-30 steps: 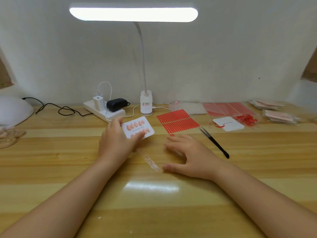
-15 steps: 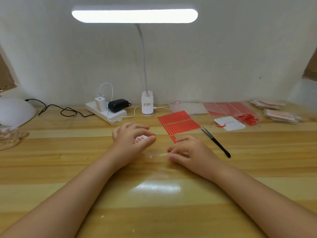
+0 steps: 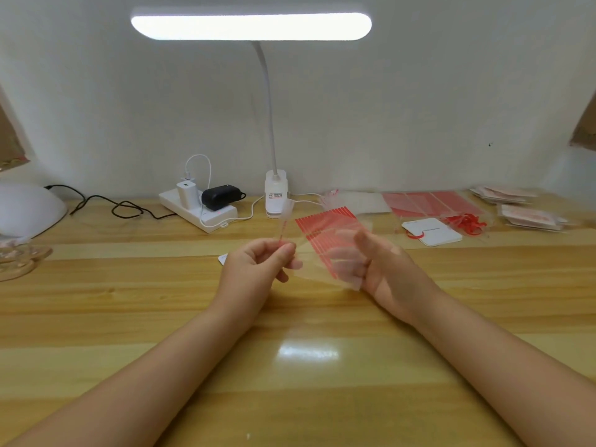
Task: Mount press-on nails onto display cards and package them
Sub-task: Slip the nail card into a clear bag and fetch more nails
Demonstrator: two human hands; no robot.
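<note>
While pinched — thin strip (image 3: 285, 222), glossy clear bag (image 3: 325, 253).

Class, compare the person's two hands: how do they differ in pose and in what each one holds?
The left hand pinches a thin strip that stands upright; the right hand holds a clear bag. The left hand's fingers curl tight; the right hand shows partly through the bag, blurred. Both are raised over the table.

We record a plain white wall (image 3: 419, 101) behind a wooden desk (image 3: 161, 317). A lit clip-on bar lamp (image 3: 251, 25) casts glare on its surface.
</note>
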